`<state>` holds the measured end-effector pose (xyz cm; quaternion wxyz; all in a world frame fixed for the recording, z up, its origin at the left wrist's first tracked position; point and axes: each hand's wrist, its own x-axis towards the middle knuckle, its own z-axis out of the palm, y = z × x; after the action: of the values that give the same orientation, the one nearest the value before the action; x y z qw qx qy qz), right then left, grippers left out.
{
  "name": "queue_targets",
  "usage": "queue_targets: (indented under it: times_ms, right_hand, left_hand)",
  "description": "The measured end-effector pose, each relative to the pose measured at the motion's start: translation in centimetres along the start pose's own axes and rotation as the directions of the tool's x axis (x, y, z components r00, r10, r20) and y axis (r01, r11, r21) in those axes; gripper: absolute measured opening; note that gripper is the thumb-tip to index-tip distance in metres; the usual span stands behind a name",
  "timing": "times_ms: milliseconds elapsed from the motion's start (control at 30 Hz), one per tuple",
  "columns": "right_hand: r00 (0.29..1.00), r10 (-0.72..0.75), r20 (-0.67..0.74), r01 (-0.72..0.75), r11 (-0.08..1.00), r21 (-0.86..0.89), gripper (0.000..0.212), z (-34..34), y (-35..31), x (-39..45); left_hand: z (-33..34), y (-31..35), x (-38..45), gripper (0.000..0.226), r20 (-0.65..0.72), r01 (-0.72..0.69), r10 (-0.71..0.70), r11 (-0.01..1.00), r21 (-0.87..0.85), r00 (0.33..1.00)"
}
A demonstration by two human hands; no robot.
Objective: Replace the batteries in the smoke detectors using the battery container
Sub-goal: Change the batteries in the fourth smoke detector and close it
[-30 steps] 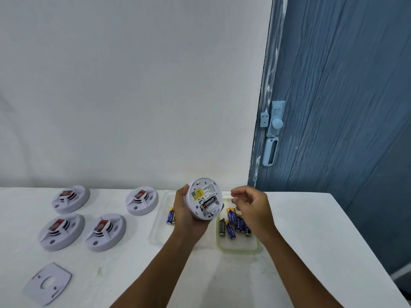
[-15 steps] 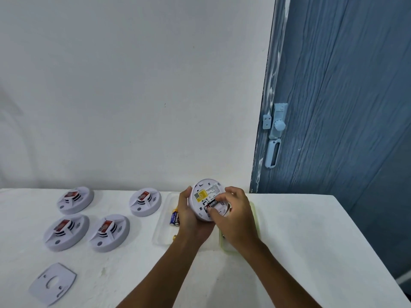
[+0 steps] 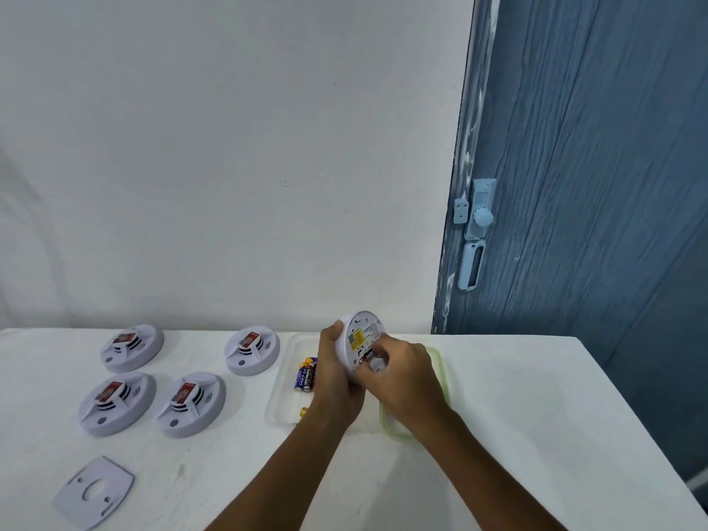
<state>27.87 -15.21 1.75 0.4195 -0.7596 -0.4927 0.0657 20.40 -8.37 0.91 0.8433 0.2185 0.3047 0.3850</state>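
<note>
Just above the battery container [image 3: 440, 362], the left hand [image 3: 335, 381] grips a white smoke detector [image 3: 358, 339], thumb hooked over its upper left rim, the round body tilted so its underside faces the camera. There's a yellow label on that underside, and below it a dark battery [image 3: 368, 355] sitting in the open bay. The right hand [image 3: 402, 377] is right on it, fingers curled down onto the battery; whether they pinch it or only press it, I cannot tell, the fingertips blur together there.

The container sits on the white table [image 3: 536, 415], green-rimmed, mostly hidden under the right hand. Touching the container on its left is a clear tray [image 3: 285, 400], and in it lie blue and black batteries [image 3: 306, 373], partly tucked behind the left wrist, with a small gold-coloured end showing nearer the camera.

Well left of the container, four more smoke detectors [image 3: 189, 402] rest dome-up on the table, each showing a red patch on top. Farther left and nearer the camera lies a flat grey mounting plate [image 3: 94, 492]. Behind the container and to its right stands a blue door [image 3: 594, 166] with a pale latch [image 3: 477, 224].
</note>
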Motion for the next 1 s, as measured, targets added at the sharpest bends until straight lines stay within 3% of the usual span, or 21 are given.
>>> queue_targets:
  times_ms: [200,300,400,567,733,800,900,1000]
  right_hand:
    - [0.953,-0.262,-0.152,0.267,0.964,0.014,0.019,0.2,0.4,0.0]
    - [0.918,-0.378,-0.122,0.374,0.926,-0.057,0.025,0.5,0.6,-0.3]
    - [0.906,-0.417,-0.074,0.416,0.909,-0.03,0.034,0.4,1.1,-0.1]
    - [0.897,-0.442,0.001,0.44,0.895,0.071,0.019,-0.3,2.0,1.2]
    - [0.875,-0.482,0.03,0.482,0.876,0.027,0.024,-0.3,2.2,2.0]
    - [0.914,-0.404,-0.027,0.403,0.902,0.156,0.026,-0.3,1.9,2.1]
    - [0.99,-0.098,-0.097,0.128,0.912,0.39,0.021,-0.4,2.7,2.9]
    - [0.993,0.107,0.04,-0.113,0.973,0.201,0.011,-0.1,5.7,4.4]
  left_hand:
    - [0.7,0.5,0.3,0.047,0.037,-0.013,0.014,1.0,-0.016,0.999]
    - [0.8,0.6,0.6,0.043,0.02,0.002,-0.001,0.999,-0.052,1.0]
    - [0.8,1.2,0.7,0.043,0.057,0.012,-0.008,0.996,-0.083,0.998]
    - [0.5,1.4,0.9,0.043,0.094,0.035,-0.028,0.996,-0.078,0.995]
    - [0.1,1.6,1.0,0.05,0.085,0.043,-0.037,0.997,-0.07,0.996]
    - [0.0,1.6,0.9,0.051,0.091,0.049,-0.043,0.996,-0.068,0.995]
    - [-0.2,2.0,0.9,0.045,0.072,0.01,-0.005,0.998,-0.069,0.997]
    - [-0.8,2.7,0.9,0.041,0.062,-0.027,0.033,0.995,-0.097,0.998]
